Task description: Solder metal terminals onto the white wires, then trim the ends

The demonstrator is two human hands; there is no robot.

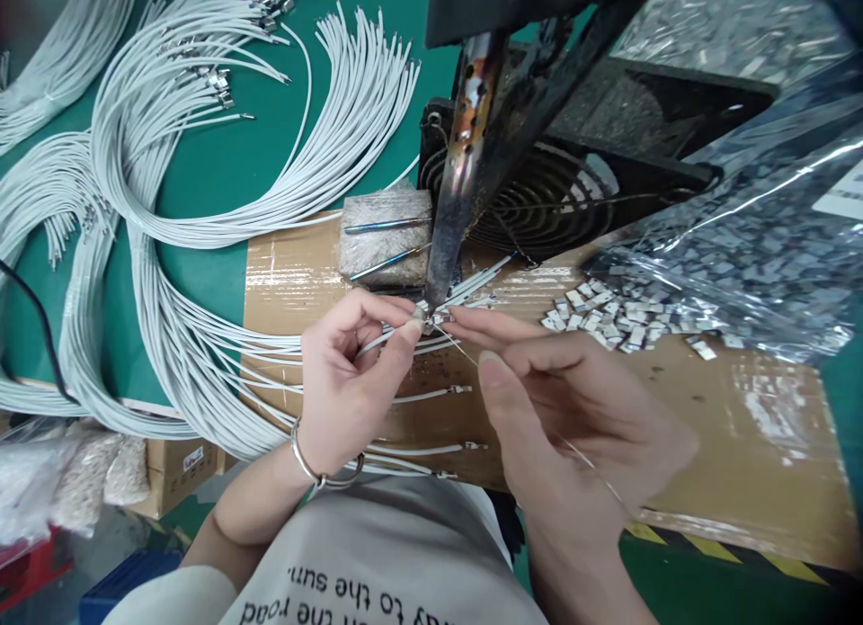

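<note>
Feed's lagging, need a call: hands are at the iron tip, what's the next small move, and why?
Probably nudge the thin wire in the right hand onto the iron tip: the left hand already pinches the white wire end there.

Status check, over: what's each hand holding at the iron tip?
Left hand pinches white wire, end at the iron tip. Right hand pinches solder strand, aimed at same spot. Nothing in between; metal clips lie clear to the right.
</note>
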